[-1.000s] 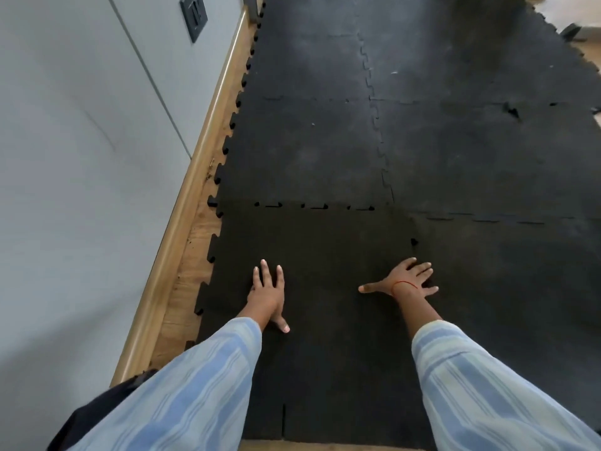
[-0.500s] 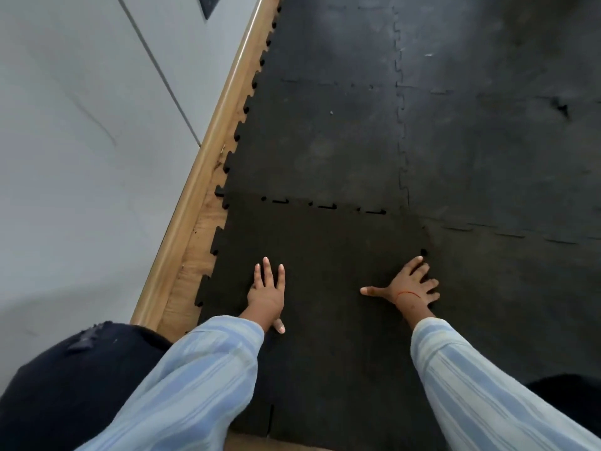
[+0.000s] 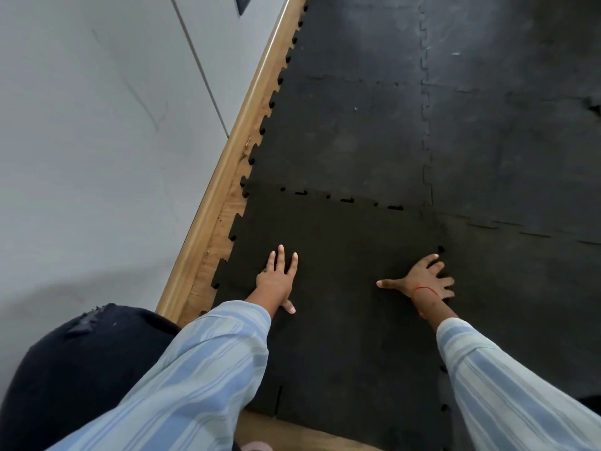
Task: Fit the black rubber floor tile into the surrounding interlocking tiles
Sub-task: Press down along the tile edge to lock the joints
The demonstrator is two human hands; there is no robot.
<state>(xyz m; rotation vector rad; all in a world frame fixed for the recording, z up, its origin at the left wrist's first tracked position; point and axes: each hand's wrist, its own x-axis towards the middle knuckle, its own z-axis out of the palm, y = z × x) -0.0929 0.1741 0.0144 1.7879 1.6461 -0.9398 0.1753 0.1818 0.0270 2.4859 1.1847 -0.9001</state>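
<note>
Now my left hand (image 3: 276, 278) lies flat and open on the black tile (image 3: 341, 255) near its left edge, my right hand (image 3: 424, 278) splayed open at its right seam; I should press along the far seam (image 3: 348, 200), where gaps show.

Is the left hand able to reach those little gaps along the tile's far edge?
Probably yes. The left hand lies flat on the tile, nothing lies between it and the gaps, though the arm would need to stretch forward.
</note>
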